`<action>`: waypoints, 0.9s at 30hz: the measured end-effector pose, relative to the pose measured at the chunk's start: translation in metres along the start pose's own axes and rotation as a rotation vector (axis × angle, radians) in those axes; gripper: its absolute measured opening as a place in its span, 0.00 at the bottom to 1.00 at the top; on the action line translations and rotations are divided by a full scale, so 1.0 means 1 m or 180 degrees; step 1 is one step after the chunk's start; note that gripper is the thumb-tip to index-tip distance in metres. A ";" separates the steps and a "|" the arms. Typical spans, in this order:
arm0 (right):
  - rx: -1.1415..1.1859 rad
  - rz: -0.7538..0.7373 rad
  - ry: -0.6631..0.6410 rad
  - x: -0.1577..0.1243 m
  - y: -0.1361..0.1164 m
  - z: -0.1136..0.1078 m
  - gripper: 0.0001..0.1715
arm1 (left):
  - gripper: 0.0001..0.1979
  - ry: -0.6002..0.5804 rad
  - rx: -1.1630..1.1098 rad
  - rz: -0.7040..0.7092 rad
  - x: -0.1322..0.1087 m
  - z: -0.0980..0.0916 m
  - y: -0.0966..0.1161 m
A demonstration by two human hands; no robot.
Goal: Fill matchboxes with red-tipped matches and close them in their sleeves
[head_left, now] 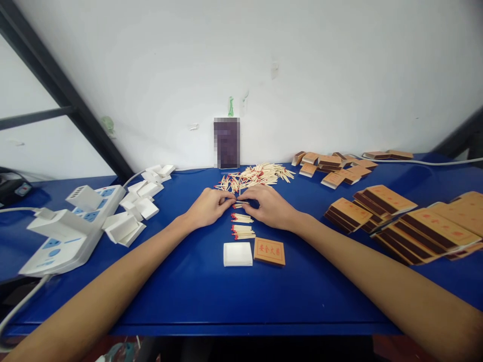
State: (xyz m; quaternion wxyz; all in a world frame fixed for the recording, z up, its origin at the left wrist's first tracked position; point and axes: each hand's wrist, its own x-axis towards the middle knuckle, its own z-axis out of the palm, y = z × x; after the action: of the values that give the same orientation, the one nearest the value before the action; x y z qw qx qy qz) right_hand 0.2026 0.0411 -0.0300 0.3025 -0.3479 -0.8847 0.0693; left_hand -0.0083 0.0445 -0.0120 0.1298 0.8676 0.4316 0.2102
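My left hand (pixel 210 206) has its thumb and fingers pressed together beside the red heads of a few matches (pixel 238 205); what the pinch holds is too small to make out. From the other side, my right hand (pixel 268 206) curls thumb and forefinger round the pale ends of those matches. Two small rows lie nearer me, an upper row of matches (pixel 243 218) and a lower row of matches (pixel 243 232), heads to the left. Below them sit a white inner matchbox tray (pixel 237 254) and an orange matchbox sleeve (pixel 269 251), side by side.
Beyond my hands spreads a heap of loose matches (pixel 264 174). White trays (pixel 138 198) lie at left near a power strip (pixel 71 241) with plugs and cables. Matchbox sleeves (pixel 335 166) are scattered at back right; stacked sleeves (pixel 430 226) stand at right. A pixelated dark object (pixel 228 143) is against the wall.
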 end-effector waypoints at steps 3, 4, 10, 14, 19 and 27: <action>-0.0028 -0.0046 -0.0029 0.001 -0.001 -0.001 0.12 | 0.15 0.0129 -0.0050 0.0032 -0.002 -0.002 0.000; -0.0035 -0.0065 -0.0015 0.001 -0.001 -0.001 0.12 | 0.15 0.0203 -0.0034 0.0004 -0.003 -0.002 0.000; 0.0027 -0.0015 0.0069 -0.002 0.000 0.000 0.09 | 0.14 0.0182 0.0321 0.0126 -0.011 -0.007 0.001; 0.0030 0.0049 0.0159 -0.003 0.000 0.000 0.09 | 0.14 0.0057 0.0393 0.0224 -0.013 -0.008 -0.003; 0.0037 0.0101 0.0147 -0.003 -0.002 -0.002 0.08 | 0.12 -0.0017 0.0070 0.0229 -0.015 -0.010 -0.006; 0.0013 0.0193 0.0083 -0.003 -0.002 -0.002 0.09 | 0.13 -0.0015 0.0012 0.0167 -0.016 -0.009 -0.004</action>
State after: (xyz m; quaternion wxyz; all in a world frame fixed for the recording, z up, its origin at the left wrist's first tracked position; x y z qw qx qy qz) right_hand 0.2044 0.0377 -0.0286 0.3125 -0.3748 -0.8696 0.0756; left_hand -0.0240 0.0340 -0.0099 0.1236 0.8794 0.4087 0.2108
